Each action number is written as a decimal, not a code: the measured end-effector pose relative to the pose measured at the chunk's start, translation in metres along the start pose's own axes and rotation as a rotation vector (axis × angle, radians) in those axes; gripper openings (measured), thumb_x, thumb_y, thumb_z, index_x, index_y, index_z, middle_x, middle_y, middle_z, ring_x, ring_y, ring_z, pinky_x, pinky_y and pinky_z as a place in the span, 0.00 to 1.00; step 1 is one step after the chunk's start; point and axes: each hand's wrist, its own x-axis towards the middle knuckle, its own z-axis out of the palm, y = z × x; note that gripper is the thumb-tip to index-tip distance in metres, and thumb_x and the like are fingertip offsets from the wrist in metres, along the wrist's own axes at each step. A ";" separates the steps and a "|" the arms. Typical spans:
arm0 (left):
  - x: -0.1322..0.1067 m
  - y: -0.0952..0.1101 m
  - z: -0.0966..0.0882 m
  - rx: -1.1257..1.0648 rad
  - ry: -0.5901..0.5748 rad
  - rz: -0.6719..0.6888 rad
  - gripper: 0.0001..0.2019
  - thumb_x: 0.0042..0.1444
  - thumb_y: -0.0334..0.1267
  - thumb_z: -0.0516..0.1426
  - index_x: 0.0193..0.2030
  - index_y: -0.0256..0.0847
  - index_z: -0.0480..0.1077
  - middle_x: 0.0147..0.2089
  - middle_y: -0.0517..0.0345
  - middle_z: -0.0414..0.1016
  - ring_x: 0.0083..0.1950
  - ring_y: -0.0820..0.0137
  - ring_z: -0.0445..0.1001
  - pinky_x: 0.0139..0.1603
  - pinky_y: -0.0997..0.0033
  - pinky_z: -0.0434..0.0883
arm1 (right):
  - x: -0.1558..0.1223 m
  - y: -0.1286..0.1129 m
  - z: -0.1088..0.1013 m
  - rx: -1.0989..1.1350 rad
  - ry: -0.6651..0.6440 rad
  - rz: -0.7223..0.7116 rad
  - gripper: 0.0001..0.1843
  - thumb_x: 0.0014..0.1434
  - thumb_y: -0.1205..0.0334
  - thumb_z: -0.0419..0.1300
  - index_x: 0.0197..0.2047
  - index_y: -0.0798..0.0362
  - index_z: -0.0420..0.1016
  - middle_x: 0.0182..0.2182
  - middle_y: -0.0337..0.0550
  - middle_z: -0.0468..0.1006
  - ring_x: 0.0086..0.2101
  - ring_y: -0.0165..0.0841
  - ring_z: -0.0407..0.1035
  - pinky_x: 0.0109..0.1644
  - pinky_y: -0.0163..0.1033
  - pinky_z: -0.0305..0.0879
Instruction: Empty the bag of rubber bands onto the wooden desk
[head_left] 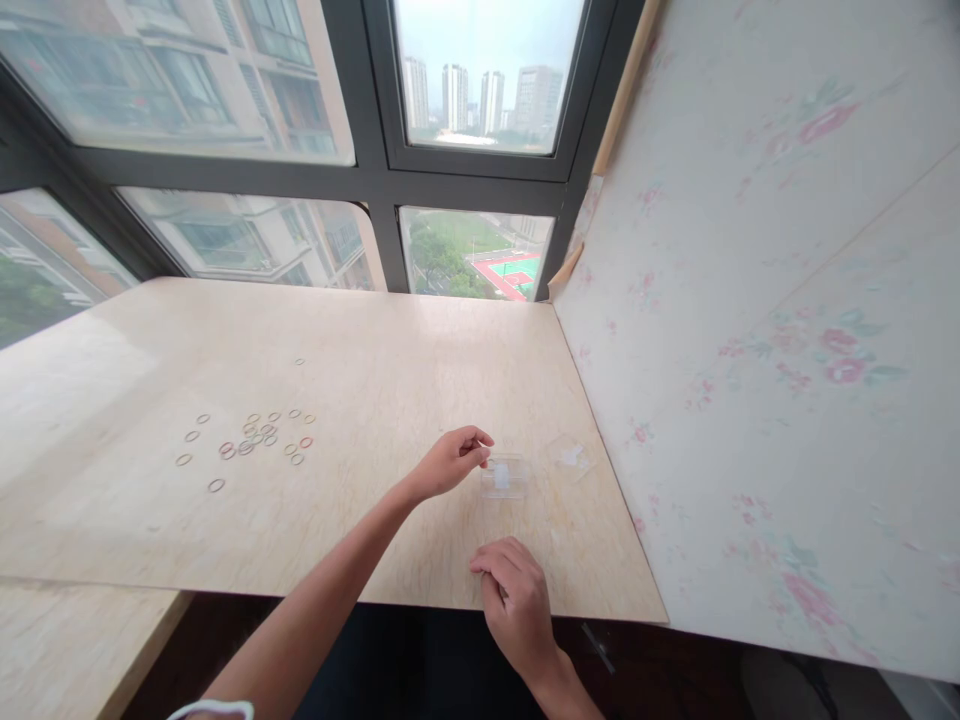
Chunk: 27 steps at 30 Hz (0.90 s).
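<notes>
My left hand (454, 462) reaches over the left rim of a small clear plastic box (516, 487). Its thumb and fingertips are drawn together in a pinch, and whatever is between them is too small to make out. A small whitish patch shows inside the box. My right hand (519, 598) rests by the table's near edge, closer to me than the box, with its fingers curled in and nothing visible in them. Off to the left, several thin rings (217, 485) in grey, brown and red lie scattered, some overlapping in a cluster (259, 435).
A clear flat plastic piece with a white patch (574, 457) lies right of the box, near the flower-patterned wall (750, 350). One lone ring (299, 361) sits farther back. The pale table (390, 380) meets dark-framed windows (472, 180) at its far side.
</notes>
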 end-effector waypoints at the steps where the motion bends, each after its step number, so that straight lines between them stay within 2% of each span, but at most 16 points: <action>1: -0.001 -0.001 -0.002 -0.014 0.016 -0.015 0.10 0.57 0.40 0.54 0.41 0.37 0.71 0.29 0.56 0.75 0.26 0.74 0.67 0.24 0.76 0.62 | -0.001 0.000 0.000 -0.009 -0.006 -0.001 0.18 0.54 0.80 0.48 0.30 0.51 0.74 0.27 0.43 0.76 0.30 0.36 0.69 0.35 0.41 0.65; 7: -0.021 -0.013 -0.019 -0.077 0.146 -0.128 0.15 0.55 0.48 0.58 0.33 0.36 0.73 0.29 0.55 0.75 0.20 0.79 0.61 0.20 0.77 0.59 | -0.002 0.000 0.004 -0.036 -0.014 -0.004 0.17 0.54 0.80 0.48 0.30 0.50 0.73 0.26 0.42 0.76 0.30 0.36 0.69 0.35 0.41 0.63; 14: -0.059 -0.036 -0.031 -0.196 0.338 -0.154 0.15 0.50 0.48 0.61 0.35 0.37 0.72 0.30 0.55 0.76 0.22 0.77 0.64 0.22 0.76 0.63 | -0.001 0.000 0.004 -0.051 -0.039 0.006 0.17 0.54 0.79 0.49 0.30 0.50 0.74 0.27 0.42 0.76 0.30 0.36 0.70 0.36 0.42 0.65; 19: -0.089 -0.050 -0.037 -0.310 0.398 -0.200 0.16 0.49 0.46 0.63 0.39 0.37 0.72 0.32 0.56 0.76 0.23 0.76 0.68 0.22 0.77 0.63 | -0.002 0.000 0.002 -0.007 -0.021 0.025 0.16 0.56 0.76 0.49 0.30 0.50 0.74 0.27 0.43 0.77 0.31 0.36 0.71 0.37 0.43 0.67; 23: -0.109 -0.054 -0.047 -0.345 0.432 -0.203 0.15 0.47 0.43 0.65 0.38 0.37 0.72 0.31 0.56 0.76 0.25 0.75 0.71 0.22 0.77 0.63 | 0.000 -0.002 0.002 0.072 0.007 0.111 0.14 0.56 0.74 0.51 0.30 0.50 0.75 0.29 0.43 0.78 0.32 0.36 0.73 0.37 0.42 0.70; 27: -0.130 -0.061 -0.060 -0.390 0.481 -0.186 0.15 0.46 0.41 0.65 0.38 0.36 0.72 0.31 0.57 0.75 0.25 0.76 0.70 0.24 0.77 0.64 | 0.006 -0.011 0.012 0.137 -0.007 0.220 0.13 0.56 0.72 0.52 0.31 0.50 0.76 0.31 0.43 0.79 0.34 0.36 0.75 0.39 0.41 0.71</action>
